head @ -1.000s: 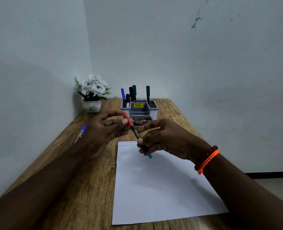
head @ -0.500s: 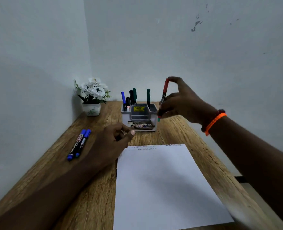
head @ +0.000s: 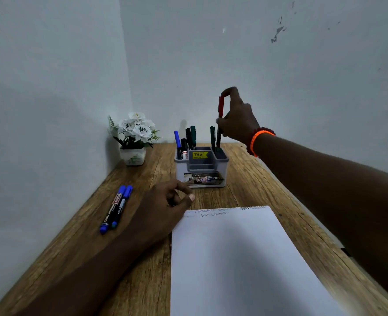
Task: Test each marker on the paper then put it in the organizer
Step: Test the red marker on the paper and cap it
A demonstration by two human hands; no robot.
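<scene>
Pale grey-white walls meet in a corner at upper left of frame; scuff marks on wall upper right. Wooden worktop [head: 256, 190] runs from that corner down to the bottom edge. White paper [head: 234, 258] fills lower centre-right, w/ scribble lines along its top edge. Right hand [head: 236, 119], centre-right of frame, wrist w/ orange and dark-red bead bands, pinches a red-capped marker [head: 220, 119] upright, fingertip on cap top, thumb lower on barrel; marker's lower end sits at the right rear compartment of the grey organizer [head: 202, 167], just beside a green marker [head: 212, 136] already standing there. Can't tell if its tip touches the bottom. Left hand [head: 165, 206], centre of frame, lies on the worktop at the paper's top-left corner, fingers loosely curled, grasping nothing. Organizer's left rear compartment holds blue, black and green markers; yellow sticker on its middle wall. Flower pot [head: 133, 142] w/ white blooms stands left of organizer, by the wall. Two blue markers [head: 116, 208] lie side by side, touching, left of the left hand.
</scene>
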